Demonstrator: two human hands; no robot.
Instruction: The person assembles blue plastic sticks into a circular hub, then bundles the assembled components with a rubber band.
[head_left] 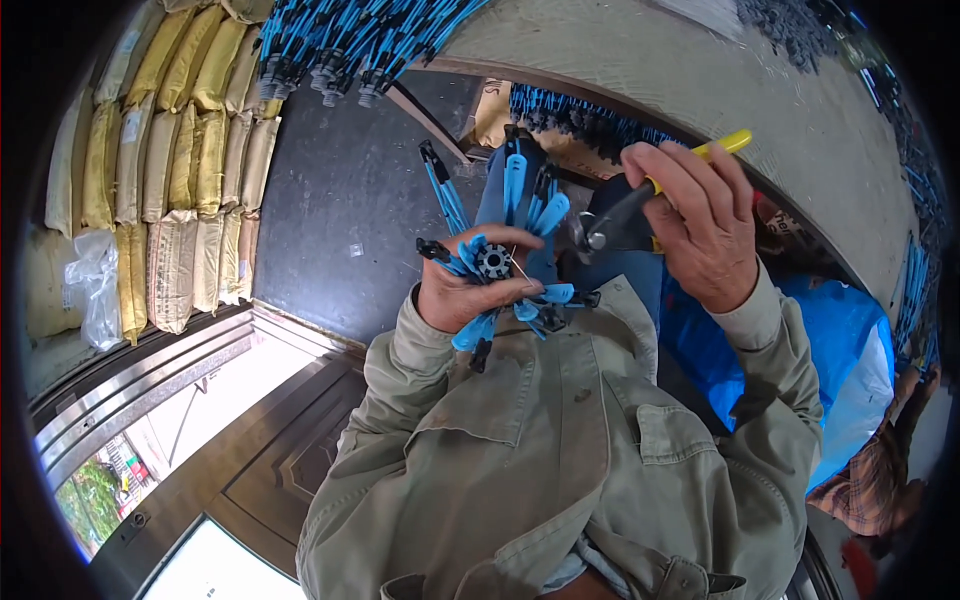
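My left hand [450, 300] is closed around a blue-and-black plastic assembly [494, 262] in front of my chest. A round, notched black hub faces up between the thumb and fingers. Several blue arms with black ends spread outward around it. Beside the hub, a thin metal wire [519, 266] sticks up. Over to the right, my right hand [705, 225] grips a pair of pliers [628, 212] with yellow handles. Their dark metal head points left toward the assembly, apart from it. The palm hides part of the handles.
A worktable [620, 60] curves along the far and right side. Piled blue-and-black parts [360, 40] hang over its far left end. Stacked sacks [170, 170] stand at left. On the right lies a blue plastic sheet [840, 340], near a person in a plaid garment [870, 485].
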